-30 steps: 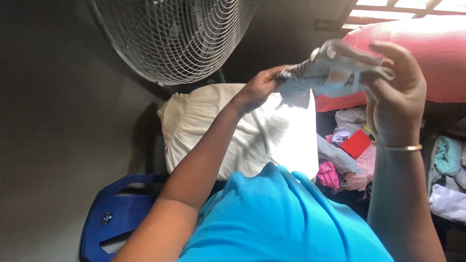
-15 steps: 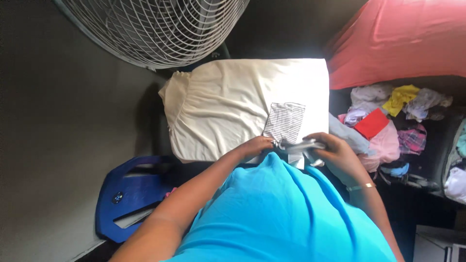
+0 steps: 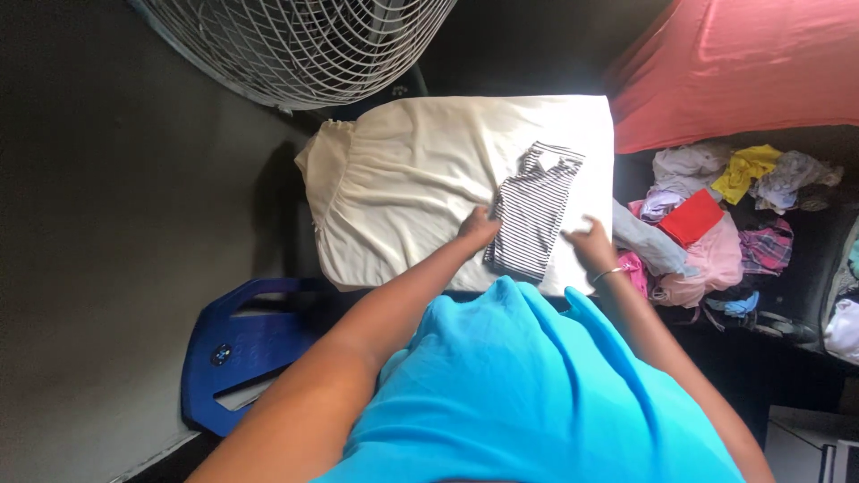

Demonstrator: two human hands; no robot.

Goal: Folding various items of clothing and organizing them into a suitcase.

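Note:
A small black-and-white striped garment (image 3: 532, 207) lies flat on a cream cloth-covered surface (image 3: 403, 179). My left hand (image 3: 477, 225) rests at the garment's left edge, fingers apart and pressing down. My right hand (image 3: 591, 243), with a thin bangle on the wrist, presses at its right edge. Neither hand grips it. My bright blue top (image 3: 528, 394) fills the lower part of the view.
A large white wire fan guard (image 3: 304, 45) stands at the top. A blue plastic stool (image 3: 237, 349) is at the lower left. A heap of mixed coloured clothes (image 3: 716, 224) lies at the right, below a red sheet (image 3: 743, 63).
The striped garment was held up in both hands, then brought down and spread flat on the cream surface. Both hands now press its sides.

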